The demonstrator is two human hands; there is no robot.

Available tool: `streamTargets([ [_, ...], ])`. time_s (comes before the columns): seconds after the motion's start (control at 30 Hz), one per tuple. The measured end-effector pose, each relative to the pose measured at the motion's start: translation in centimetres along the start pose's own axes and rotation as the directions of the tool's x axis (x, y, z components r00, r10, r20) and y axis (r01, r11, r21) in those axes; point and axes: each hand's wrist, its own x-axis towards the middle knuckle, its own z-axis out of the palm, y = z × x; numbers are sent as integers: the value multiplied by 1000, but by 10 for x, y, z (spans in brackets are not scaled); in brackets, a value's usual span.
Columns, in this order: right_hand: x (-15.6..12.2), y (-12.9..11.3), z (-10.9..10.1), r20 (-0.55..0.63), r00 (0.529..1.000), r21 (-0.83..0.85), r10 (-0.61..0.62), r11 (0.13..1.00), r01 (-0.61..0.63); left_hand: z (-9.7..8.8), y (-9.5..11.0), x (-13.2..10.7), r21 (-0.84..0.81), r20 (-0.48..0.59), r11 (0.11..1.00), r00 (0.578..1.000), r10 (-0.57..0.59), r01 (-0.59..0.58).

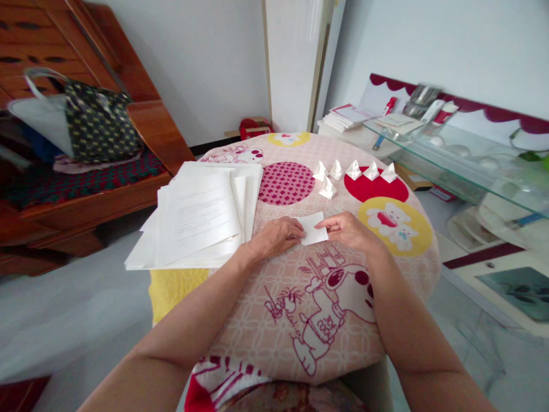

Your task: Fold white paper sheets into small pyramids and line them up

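A small folded piece of white paper (313, 230) lies low over the tablecloth between my hands. My left hand (281, 236) is closed on its left edge, fingers curled. On the opposite side my right hand (343, 229) pinches the right edge between thumb and fingers. Beyond the hands, several small folded white paper shapes (354, 170) with pointed tops stand on the cloth, most in a row and one (327, 187) nearer to me. To the left of my left hand rests a stack of white paper sheets (201, 212), the top ones printed with text.
A patterned cloth (274, 320) covers the round table. At right stands a glass-topped shelf (463, 154) with cups and other items, beside stacked booklets (343, 117). A wooden bench (158, 131) at left holds a dark patterned bag (96, 120).
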Motion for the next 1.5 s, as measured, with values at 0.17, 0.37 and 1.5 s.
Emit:
streamTargets([
  [0.17, -5, -4, 1, -51, 974, -223, -221, 953, 205, -9, 5, -3, 60, 92, 996, 994, 61, -67],
  [0.37, -4, -5, 4, 7, 938, -372, -348, 869, 325, -10, 8, -3, 95, 126, 993, 990, 63, -75],
  [1.5, 43, -14, 43, -186, 950, -622, -252, 778, 85, -20, 9, -6, 32, 209, 995, 974, 83, -91],
])
